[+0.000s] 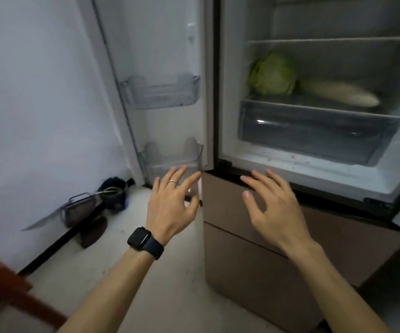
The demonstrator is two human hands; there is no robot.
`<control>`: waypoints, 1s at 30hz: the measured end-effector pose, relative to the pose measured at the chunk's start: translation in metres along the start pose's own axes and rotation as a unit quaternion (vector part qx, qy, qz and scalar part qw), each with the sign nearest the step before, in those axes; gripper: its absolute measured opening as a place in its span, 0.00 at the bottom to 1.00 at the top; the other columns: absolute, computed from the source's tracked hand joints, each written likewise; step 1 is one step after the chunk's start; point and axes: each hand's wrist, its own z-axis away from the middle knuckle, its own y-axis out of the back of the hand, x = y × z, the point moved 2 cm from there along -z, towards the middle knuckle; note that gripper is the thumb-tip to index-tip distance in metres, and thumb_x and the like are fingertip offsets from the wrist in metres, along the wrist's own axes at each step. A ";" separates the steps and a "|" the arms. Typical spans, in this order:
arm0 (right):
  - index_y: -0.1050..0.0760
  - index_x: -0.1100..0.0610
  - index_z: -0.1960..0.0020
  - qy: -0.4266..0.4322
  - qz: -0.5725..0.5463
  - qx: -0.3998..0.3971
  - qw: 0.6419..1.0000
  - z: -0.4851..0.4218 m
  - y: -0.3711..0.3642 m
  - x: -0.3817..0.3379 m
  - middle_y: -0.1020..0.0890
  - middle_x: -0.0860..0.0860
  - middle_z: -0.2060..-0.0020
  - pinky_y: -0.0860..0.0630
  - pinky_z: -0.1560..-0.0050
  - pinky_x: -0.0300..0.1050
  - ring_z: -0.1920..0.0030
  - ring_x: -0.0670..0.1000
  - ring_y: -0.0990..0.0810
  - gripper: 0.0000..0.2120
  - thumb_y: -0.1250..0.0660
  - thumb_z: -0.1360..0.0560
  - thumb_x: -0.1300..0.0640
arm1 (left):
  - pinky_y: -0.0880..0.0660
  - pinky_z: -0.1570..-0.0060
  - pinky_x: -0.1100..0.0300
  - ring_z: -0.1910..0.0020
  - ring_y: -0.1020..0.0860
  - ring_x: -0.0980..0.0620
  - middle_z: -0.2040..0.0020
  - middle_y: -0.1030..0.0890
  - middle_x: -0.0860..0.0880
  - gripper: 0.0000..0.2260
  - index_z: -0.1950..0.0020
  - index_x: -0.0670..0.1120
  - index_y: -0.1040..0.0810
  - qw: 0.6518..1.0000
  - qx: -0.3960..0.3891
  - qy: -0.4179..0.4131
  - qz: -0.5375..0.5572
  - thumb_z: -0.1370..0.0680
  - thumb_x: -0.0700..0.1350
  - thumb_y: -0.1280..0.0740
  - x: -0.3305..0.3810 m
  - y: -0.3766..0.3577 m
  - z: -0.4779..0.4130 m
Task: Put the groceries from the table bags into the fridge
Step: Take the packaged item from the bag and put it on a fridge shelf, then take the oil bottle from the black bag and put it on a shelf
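Right now both hands, left hand [170, 203] and right hand [270, 203], hang spread and empty before the open fridge [314, 164], where a cabbage [273, 73] sits touching a white radish [338, 93] on the shelf above the drawer [314, 131]

Fridge [314, 164] stands open on the right, its door [160, 56] swung out to the left against the wall [38, 92]. Inside, on the shelf over the drawer [314, 131]: cabbage [273, 73] at the shelf's left end, a long radish [338, 93] lying just beside it to the right, touching or nearly so. Two door bins, upper bin [160, 94] above lower bin [170, 162]. Below the open compartment, two closed fridge drawers [242, 236], stacked. Left hand [170, 207] in front of the lower bin, right hand [273, 203] in front of the compartment's bottom edge, apart from each other. On the floor [170, 284], by the wall left of the door, a dustpan [79, 210].
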 end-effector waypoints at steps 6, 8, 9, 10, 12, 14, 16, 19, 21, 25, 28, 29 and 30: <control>0.23 0.46 0.32 0.110 -0.026 -0.098 0.989 0.026 -0.065 -0.094 0.23 0.47 0.31 0.35 0.26 0.55 0.24 0.51 0.35 0.23 0.46 0.21 0.42 | 0.40 0.26 0.41 0.23 0.38 0.47 0.25 0.30 0.51 0.22 0.27 0.60 0.30 0.987 0.010 0.137 -0.089 0.22 0.55 0.39 -0.088 0.069 0.123; 0.24 0.45 0.31 0.147 -0.046 -0.119 0.981 0.038 -0.083 -0.135 0.24 0.46 0.30 0.35 0.26 0.55 0.24 0.51 0.35 0.22 0.45 0.20 0.42 | 0.38 0.28 0.40 0.24 0.37 0.47 0.26 0.29 0.51 0.22 0.27 0.60 0.31 0.977 0.015 0.181 -0.114 0.22 0.56 0.40 -0.113 0.097 0.166; 0.25 0.44 0.30 0.162 -0.058 -0.133 0.976 0.045 -0.091 -0.158 0.25 0.45 0.29 0.37 0.25 0.55 0.24 0.50 0.37 0.21 0.45 0.19 0.42 | 0.37 0.28 0.41 0.24 0.37 0.46 0.26 0.30 0.50 0.22 0.27 0.60 0.31 0.971 0.013 0.204 -0.124 0.22 0.56 0.40 -0.125 0.111 0.188; 0.26 0.44 0.30 0.177 -0.068 -0.147 0.971 0.052 -0.099 -0.180 0.26 0.44 0.29 0.38 0.24 0.54 0.23 0.49 0.38 0.20 0.44 0.19 0.42 | 0.38 0.28 0.41 0.24 0.37 0.46 0.26 0.30 0.50 0.23 0.26 0.60 0.31 0.965 0.013 0.227 -0.134 0.22 0.56 0.40 -0.136 0.126 0.210; 0.27 0.43 0.29 0.212 -0.080 -0.166 0.960 0.070 -0.115 -0.227 0.27 0.44 0.28 0.40 0.24 0.52 0.23 0.48 0.39 0.20 0.44 0.18 0.42 | 0.39 0.27 0.41 0.25 0.36 0.46 0.26 0.29 0.50 0.22 0.26 0.59 0.31 0.951 0.021 0.270 -0.148 0.22 0.55 0.38 -0.157 0.156 0.253; 0.27 0.43 0.29 0.243 -0.098 -0.178 0.948 0.090 -0.128 -0.276 0.27 0.44 0.28 0.39 0.24 0.54 0.23 0.48 0.39 0.21 0.45 0.19 0.41 | 0.41 0.27 0.41 0.25 0.36 0.46 0.26 0.29 0.49 0.22 0.27 0.59 0.30 0.937 0.040 0.308 -0.163 0.22 0.54 0.37 -0.177 0.189 0.298; 0.25 0.43 0.30 0.274 -0.119 -0.181 0.937 0.111 -0.138 -0.329 0.25 0.44 0.29 0.37 0.24 0.55 0.23 0.49 0.37 0.22 0.44 0.20 0.41 | 0.41 0.27 0.41 0.24 0.37 0.47 0.26 0.30 0.49 0.21 0.27 0.59 0.30 0.922 0.057 0.341 -0.176 0.21 0.54 0.36 -0.196 0.226 0.343; 0.24 0.45 0.31 0.322 -0.135 -0.179 0.920 0.148 -0.151 -0.408 0.24 0.46 0.31 0.37 0.25 0.55 0.24 0.51 0.35 0.19 0.41 0.20 0.43 | 0.40 0.27 0.39 0.24 0.37 0.46 0.25 0.31 0.50 0.22 0.27 0.59 0.30 0.901 0.083 0.378 -0.199 0.21 0.55 0.37 -0.224 0.285 0.411; 0.26 0.43 0.30 0.351 -0.122 -0.180 0.911 0.173 -0.161 -0.457 0.24 0.45 0.30 0.39 0.25 0.52 0.24 0.51 0.36 0.19 0.41 0.19 0.43 | 0.40 0.27 0.40 0.24 0.37 0.46 0.25 0.31 0.50 0.21 0.27 0.58 0.29 0.887 0.100 0.396 -0.215 0.21 0.55 0.36 -0.242 0.323 0.456; 0.28 0.43 0.29 0.394 -0.129 -0.205 0.886 0.218 -0.175 -0.538 0.25 0.46 0.29 0.37 0.24 0.55 0.23 0.51 0.36 0.23 0.46 0.20 0.40 | 0.42 0.26 0.42 0.24 0.38 0.46 0.24 0.32 0.50 0.22 0.26 0.58 0.31 0.862 0.109 0.434 -0.238 0.20 0.55 0.37 -0.274 0.381 0.531; 0.27 0.45 0.29 0.415 -0.147 -0.220 0.870 0.244 -0.178 -0.592 0.25 0.47 0.29 0.35 0.26 0.58 0.23 0.52 0.37 0.25 0.47 0.21 0.39 | 0.43 0.26 0.43 0.24 0.39 0.47 0.24 0.32 0.50 0.22 0.25 0.58 0.32 0.846 0.111 0.463 -0.240 0.20 0.55 0.38 -0.302 0.414 0.578; 0.27 0.45 0.28 0.421 -0.149 -0.222 0.867 0.252 -0.179 -0.607 0.25 0.47 0.29 0.36 0.26 0.58 0.23 0.52 0.37 0.25 0.47 0.21 0.40 | 0.43 0.26 0.42 0.24 0.39 0.47 0.24 0.32 0.50 0.22 0.25 0.58 0.32 0.842 0.114 0.471 -0.239 0.20 0.55 0.38 -0.311 0.422 0.590; 0.27 0.45 0.28 0.428 -0.151 -0.222 0.863 0.258 -0.182 -0.622 0.25 0.47 0.29 0.36 0.25 0.57 0.23 0.52 0.37 0.25 0.46 0.21 0.40 | 0.44 0.27 0.42 0.24 0.38 0.47 0.24 0.32 0.50 0.22 0.25 0.58 0.32 0.838 0.118 0.478 -0.235 0.20 0.55 0.37 -0.320 0.430 0.600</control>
